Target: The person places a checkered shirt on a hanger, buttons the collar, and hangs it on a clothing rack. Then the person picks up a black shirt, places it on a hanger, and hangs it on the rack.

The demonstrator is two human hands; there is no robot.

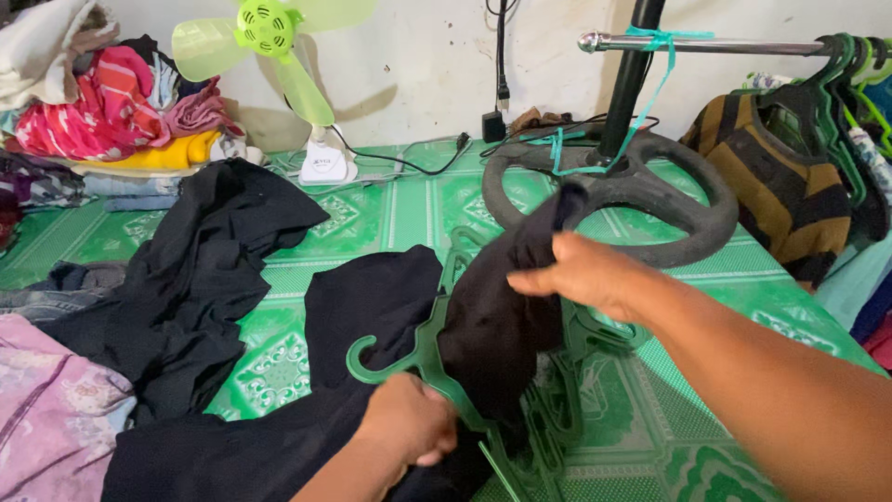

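A black garment (372, 307) lies spread on the green patterned mat (409, 200). A green plastic hanger (423, 358) lies partly inside it, its hook pointing left. My left hand (409, 420) is shut on the hanger just below the hook. My right hand (581, 271) pinches a fold of the black cloth and lifts it over the hanger's shoulder. More green hangers (595, 335) lie under that hand.
A second black garment (200, 270) lies at left by pink cloth (51, 414). A clothes pile (102, 102) and green fan (279, 56) stand at the back. A black rack base (641, 191) and rail (725, 44) with hung clothes (790, 177) fill the right.
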